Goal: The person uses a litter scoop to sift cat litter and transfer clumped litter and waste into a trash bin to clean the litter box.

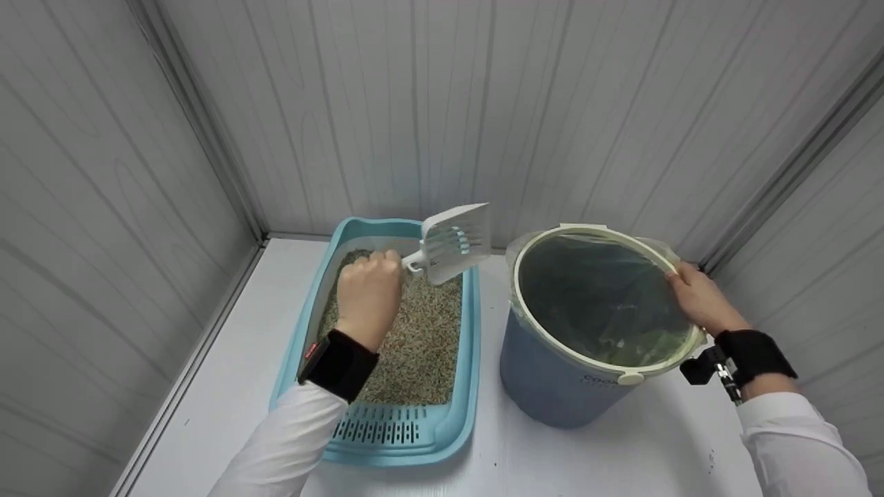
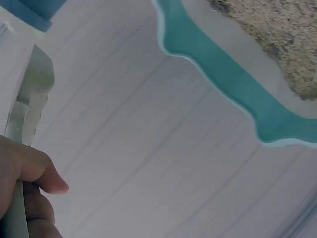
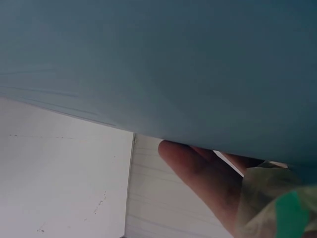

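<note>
Scoop (image 1: 458, 243) in curled left grip (image 1: 371, 293)

1 scoop (image 1: 452, 259), 1 bin (image 1: 552, 386) (2 hands (image 1: 371, 293) (image 1: 708, 300))

Tray (image 1: 469, 359): I see it light blue, with a slotted ledge at the near end.
Litter (image 1: 421, 345): grey-brown grains, spread inside the tray.
Bin (image 1: 552, 386): blue, right of the tray; a clear liner (image 1: 601, 297) covers its pale rim, which the right hand (image 1: 704, 300) holds.
Scoop (image 1: 456, 245): white, slotted; I see the left hand (image 1: 369, 293) grip its handle, raised above the tray, blade pointing binward.
</note>
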Motion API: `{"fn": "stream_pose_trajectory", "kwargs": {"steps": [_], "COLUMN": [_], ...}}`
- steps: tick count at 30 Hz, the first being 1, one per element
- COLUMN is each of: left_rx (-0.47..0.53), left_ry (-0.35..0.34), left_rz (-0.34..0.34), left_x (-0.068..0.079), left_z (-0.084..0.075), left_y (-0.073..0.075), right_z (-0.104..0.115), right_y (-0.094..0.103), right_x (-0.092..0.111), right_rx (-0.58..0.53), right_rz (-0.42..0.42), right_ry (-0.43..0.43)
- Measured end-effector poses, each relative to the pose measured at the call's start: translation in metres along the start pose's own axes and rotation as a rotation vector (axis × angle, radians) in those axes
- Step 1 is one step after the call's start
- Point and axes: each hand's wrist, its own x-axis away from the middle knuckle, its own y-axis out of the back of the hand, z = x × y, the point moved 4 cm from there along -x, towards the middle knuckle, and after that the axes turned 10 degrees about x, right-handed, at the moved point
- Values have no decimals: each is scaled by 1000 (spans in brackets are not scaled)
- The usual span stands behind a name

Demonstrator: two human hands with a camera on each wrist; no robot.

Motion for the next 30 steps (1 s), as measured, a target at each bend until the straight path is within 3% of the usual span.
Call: {"fn": "stream_pose_trajectory", "kwargs": {"steps": [6,13,23,30], "left_rx": [71,52,57,72], "left_ry": [114,159,219,239], "left_rz": [162,208,205,289], "left_x": [28,61,88,101], "left_z": [55,104,133,143], "left_y": [-32,-55,-70,-84], "right_z": [-1,-2,-3,-8], "right_y": [0,2,2,3], "right_x": [0,1,0,3], "right_rx": [-9,-2,7,-13], "right_rz": [1,-3,14,26], "right_ry": [3,8,-23,-73]}}
